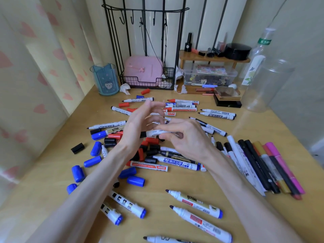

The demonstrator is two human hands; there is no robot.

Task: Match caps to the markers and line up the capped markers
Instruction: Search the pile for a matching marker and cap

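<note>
Uncapped blue markers [194,202] lie nearest. Above the pile [150,149] my right hand [189,139] pinches a seemingly black-capped marker [157,132]; left hand [138,125] has its fingers spread free. Next, I judge: add it to the right-side row [254,163].

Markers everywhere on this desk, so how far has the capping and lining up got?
Roughly partway. Done: a row of pens lies side by side at the right, apparently capped. In hand: the right hand has a black-capped white marker in its grip; the left hand is open beside it. Left: many uncapped markers and loose blue caps, black caps and red caps scattered over the desk.
</note>
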